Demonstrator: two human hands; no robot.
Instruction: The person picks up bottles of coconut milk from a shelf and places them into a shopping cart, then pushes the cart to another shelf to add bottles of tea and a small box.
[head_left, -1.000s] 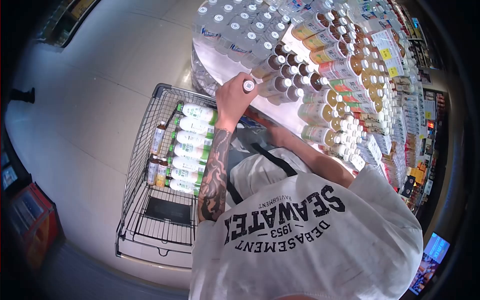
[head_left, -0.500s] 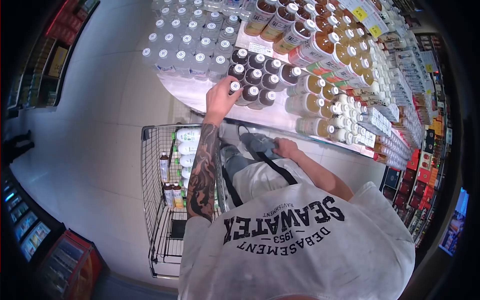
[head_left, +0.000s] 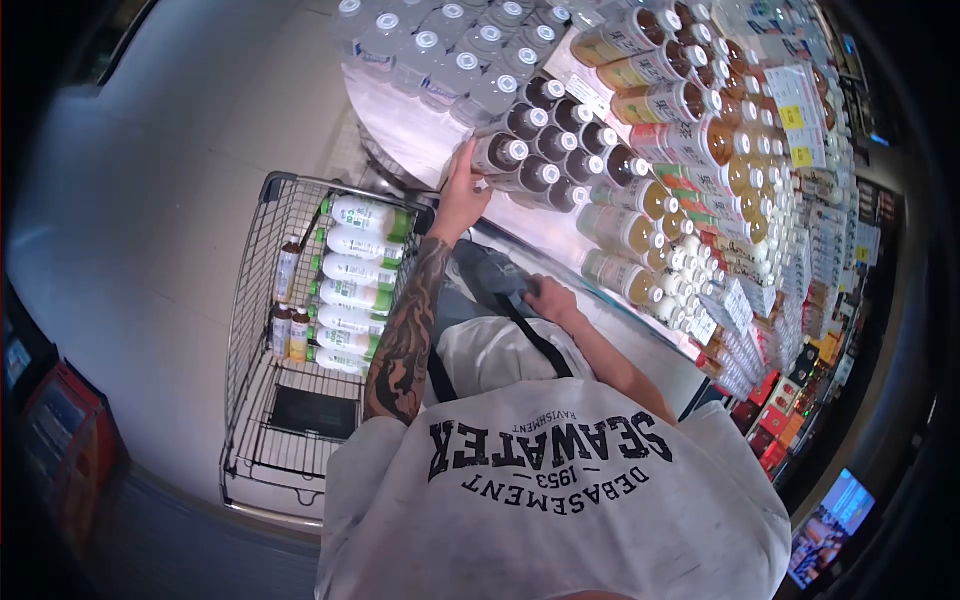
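Observation:
My left hand (head_left: 463, 203), at the end of a tattooed forearm, is wrapped round the lower side of a dark drink bottle (head_left: 498, 153) with a white cap. That bottle stands at the near left corner of a block of several matching bottles (head_left: 560, 140) on the display table (head_left: 400, 125). My right hand (head_left: 553, 301) is low by my grey-blue clothed leg, fingers curled. What it holds, if anything, is hidden.
A wire shopping cart (head_left: 240, 290) stands left of me, carrying several white bottles with green caps (head_left: 355, 270) and a few brown-capped bottles (head_left: 287, 268). Clear bottles (head_left: 455, 75) fill the table's far left. Amber juice bottles (head_left: 700, 140) stand to the right.
My left hand has moved from the bottle's cap down to its side. The view has turned, so the cart shows more fully. My right hand stays low by my leg.

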